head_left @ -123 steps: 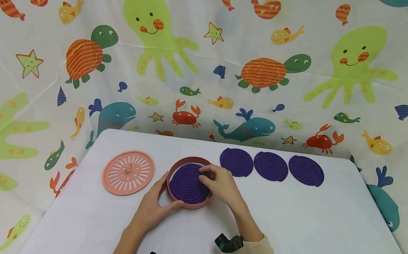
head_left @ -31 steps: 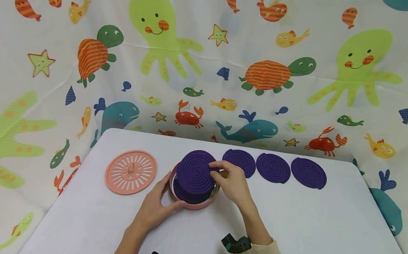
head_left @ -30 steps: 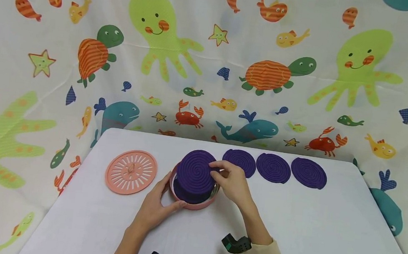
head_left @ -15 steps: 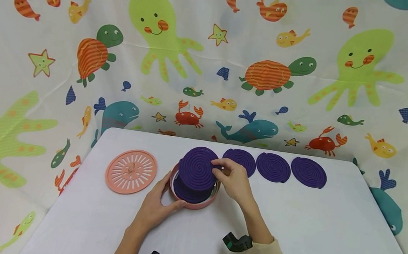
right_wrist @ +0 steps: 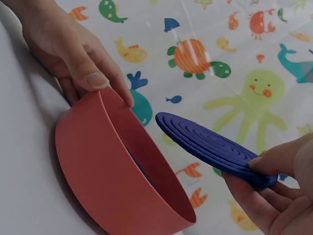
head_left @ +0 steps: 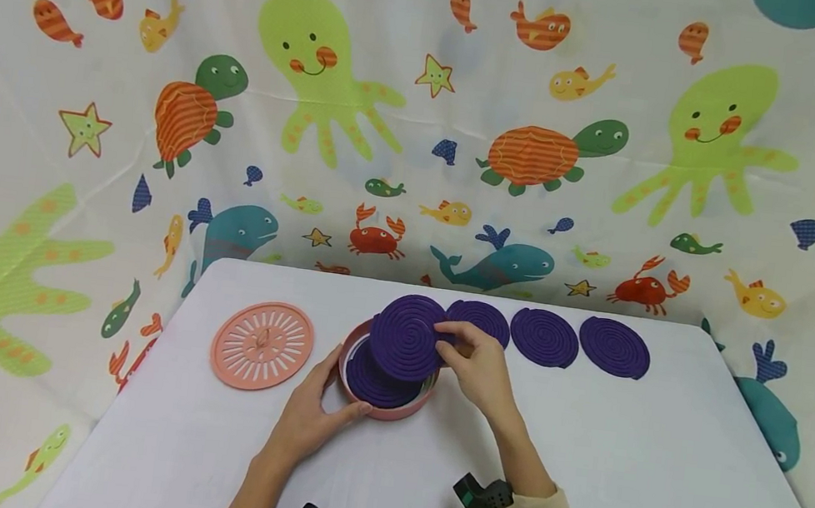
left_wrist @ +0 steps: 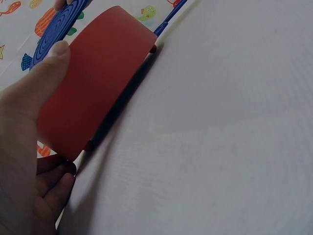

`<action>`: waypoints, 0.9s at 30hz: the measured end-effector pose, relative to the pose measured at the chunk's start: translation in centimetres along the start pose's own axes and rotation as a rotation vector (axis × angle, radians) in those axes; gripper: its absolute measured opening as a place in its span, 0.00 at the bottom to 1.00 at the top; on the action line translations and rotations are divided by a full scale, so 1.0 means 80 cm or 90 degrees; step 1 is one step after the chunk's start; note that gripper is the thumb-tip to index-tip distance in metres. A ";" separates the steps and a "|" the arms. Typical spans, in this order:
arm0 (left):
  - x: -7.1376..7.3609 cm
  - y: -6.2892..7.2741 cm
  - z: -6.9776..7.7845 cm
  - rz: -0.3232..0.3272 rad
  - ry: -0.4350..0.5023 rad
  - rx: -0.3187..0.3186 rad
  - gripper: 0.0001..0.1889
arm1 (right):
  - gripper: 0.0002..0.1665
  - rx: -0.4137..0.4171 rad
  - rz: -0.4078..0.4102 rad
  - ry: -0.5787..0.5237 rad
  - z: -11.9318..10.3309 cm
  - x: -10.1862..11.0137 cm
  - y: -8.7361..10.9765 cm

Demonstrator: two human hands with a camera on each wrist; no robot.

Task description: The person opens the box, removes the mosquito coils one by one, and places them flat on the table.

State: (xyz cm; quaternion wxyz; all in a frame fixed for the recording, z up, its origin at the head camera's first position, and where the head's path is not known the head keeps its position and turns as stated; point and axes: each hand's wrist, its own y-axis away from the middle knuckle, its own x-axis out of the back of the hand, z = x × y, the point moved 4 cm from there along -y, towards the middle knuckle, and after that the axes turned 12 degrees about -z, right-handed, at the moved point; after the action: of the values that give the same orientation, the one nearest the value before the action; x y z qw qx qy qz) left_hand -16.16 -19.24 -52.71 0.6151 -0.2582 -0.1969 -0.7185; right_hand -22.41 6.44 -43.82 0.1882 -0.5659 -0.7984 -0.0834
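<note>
My right hand (head_left: pixel 479 371) pinches a purple spiral mosquito coil (head_left: pixel 405 338) by its right edge, with the thumb on its face in the right wrist view. The coil (right_wrist: pixel 205 139) is held above a round pink-red tin (head_left: pixel 397 413), tilted and apart from the rim in that view. Another purple coil (head_left: pixel 379 383) lies inside the tin, partly covered by the held one in the head view. My left hand (head_left: pixel 307 420) grips the tin's left side, thumb at the near rim and fingers round the outer wall.
To the left lies a round pink slotted lid (head_left: pixel 262 346) with a small central loop. Three more purple coils (head_left: pixel 544 337) lie in a row at the back right of the white table (head_left: pixel 624 471). A sea-animal printed cloth (head_left: pixel 420 146) hangs behind.
The right hand has lifted the coil out of the tin and shifted it slightly right, uncovering more of the coil below. The left hand stays on the tin.
</note>
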 end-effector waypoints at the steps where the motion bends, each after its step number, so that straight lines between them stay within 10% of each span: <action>1: 0.000 0.000 0.000 0.000 0.000 0.001 0.56 | 0.14 -0.003 0.001 0.000 0.001 0.001 0.001; 27: -0.002 -0.002 -0.005 0.004 -0.005 -0.006 0.56 | 0.15 -0.037 0.137 -0.055 0.013 0.046 0.037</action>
State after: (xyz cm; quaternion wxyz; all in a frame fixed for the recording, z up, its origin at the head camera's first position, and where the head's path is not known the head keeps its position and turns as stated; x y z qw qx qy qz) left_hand -16.33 -19.31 -53.11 0.6154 -0.2644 -0.1955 -0.7164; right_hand -20.92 11.02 -43.53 0.1449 -0.6566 -0.7376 -0.0616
